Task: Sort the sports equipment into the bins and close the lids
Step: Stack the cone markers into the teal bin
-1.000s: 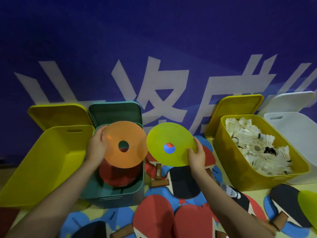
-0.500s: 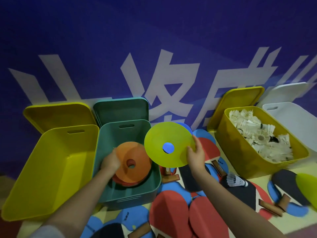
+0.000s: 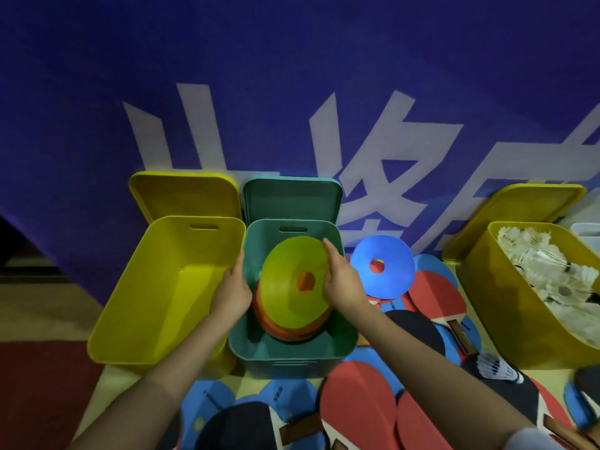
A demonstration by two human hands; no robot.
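Observation:
A teal bin [image 3: 292, 360] stands open in the middle and holds a stack of orange disc cones [image 3: 279, 331]. A yellow-green disc cone [image 3: 289, 287] lies tilted on top of that stack. My right hand [image 3: 342, 282] grips this cone's right edge. At the bin's left wall my left hand [image 3: 232, 292] rests with relaxed fingers and holds nothing. A blue disc cone [image 3: 389, 274] lies just right of the bin on red and blue table tennis paddles [image 3: 357, 407].
An empty yellow bin [image 3: 162, 287] stands left of the teal one. A yellow bin [image 3: 506, 306] full of shuttlecocks [image 3: 552, 271] stands at the right. Open lids [image 3: 292, 199] lean on the blue wall. A loose shuttlecock [image 3: 496, 368] lies among the paddles.
My left hand set the orange cone on the stack and let go. My right hand carried the yellow-green cone left and down into the teal bin, uncovering the blue cone.

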